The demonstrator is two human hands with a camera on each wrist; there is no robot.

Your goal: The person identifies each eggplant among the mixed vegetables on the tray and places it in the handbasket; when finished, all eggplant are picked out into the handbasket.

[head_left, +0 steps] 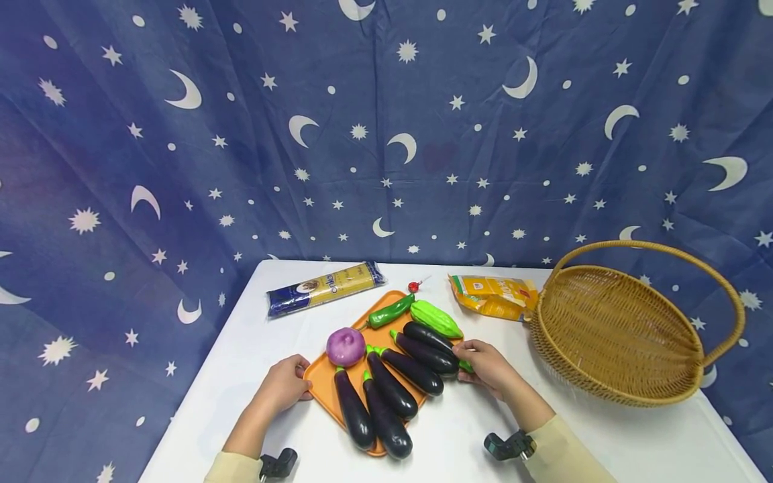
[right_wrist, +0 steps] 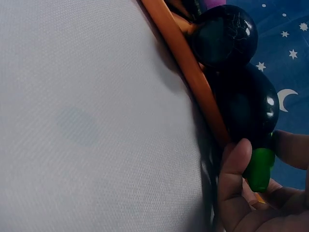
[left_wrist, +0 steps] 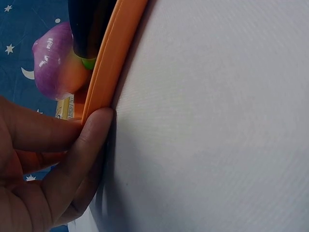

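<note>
Orange tray [head_left: 326, 384], on or just above surface [head_left: 459, 436], pinched at 2 corners by left grip [head_left: 284, 384] and right grip [head_left: 485, 365], eggplant stem [right_wrist: 259, 170] amid right fingers. Tray-shifting step likely in hand; level hold called for.

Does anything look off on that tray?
Yes: the nearest eggplant overhangs the orange tray at its blunt end, so it looks poorly seated. In the right wrist view, one eggplant shows crack-like lines, possibly surface damage.
</note>
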